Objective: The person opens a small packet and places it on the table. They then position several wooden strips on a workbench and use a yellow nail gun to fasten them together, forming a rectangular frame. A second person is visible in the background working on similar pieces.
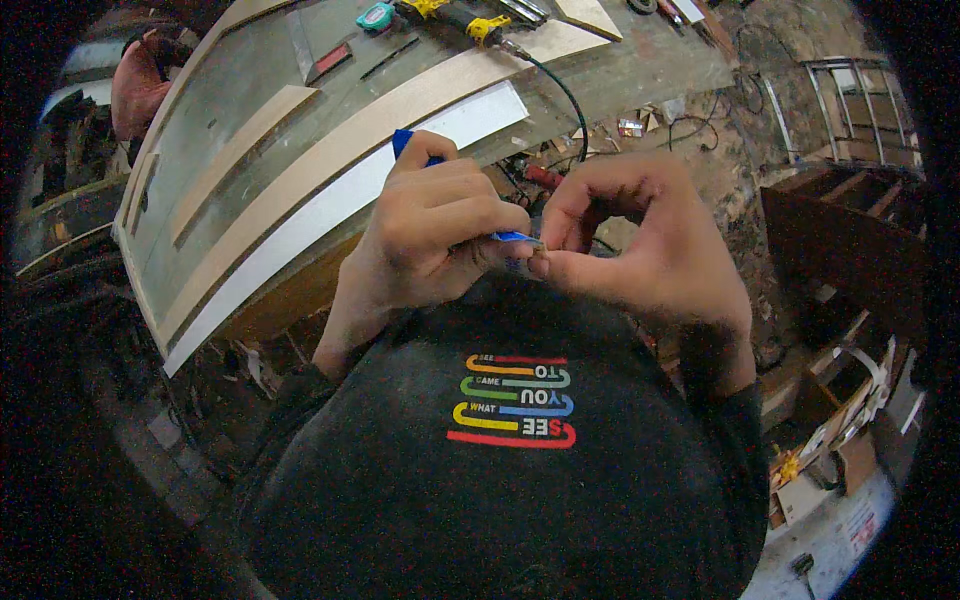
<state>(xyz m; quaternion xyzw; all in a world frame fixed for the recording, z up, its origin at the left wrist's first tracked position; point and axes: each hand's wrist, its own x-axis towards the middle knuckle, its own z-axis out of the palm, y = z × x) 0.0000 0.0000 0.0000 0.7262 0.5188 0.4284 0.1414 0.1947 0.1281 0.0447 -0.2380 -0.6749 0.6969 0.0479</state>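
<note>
Shirt (510, 530): black, coloured print on the front, reading upside down; nearest item, filling the lower middle.

Left hand (430, 220): raised in front of the shirt, back of the hand uppermost, forearm rising from lower left. Fingers curled in a loose fist, closed around a blue packet (514, 237).

Right hand (650, 240): raised beside it, forearm from lower right. Thumb and forefinger bent into a ring, their tips brought together in a narrow pinch at the packet's end; the exact grip there is too small to tell.

Packet: one, the only container in hand; contents hidden. Located mostly inside the left fist, above the shirt. One blue portion stands out beyond the forefinger at upper left, another at the fingertips; whether they join is covered by the fingers. Long axis, judging by these portions, slants from upper left to lower right; the near end points toward the right fingertips.

White strip (490, 112): long, flat, along the near edge of the tabletop (645, 75).

Wood strip (350, 150): long, pale, just beyond the white one, about parallel.

Short strip (240, 150): pale wood, farther in.

Power tool (455, 27): yellow and black, lying at the far part, dark hose (572, 95) hanging from it.

Tape measure (376, 17): teal, beside the tool.

Co-worker (145, 85): partly visible, far left, reddish clothing.
</note>
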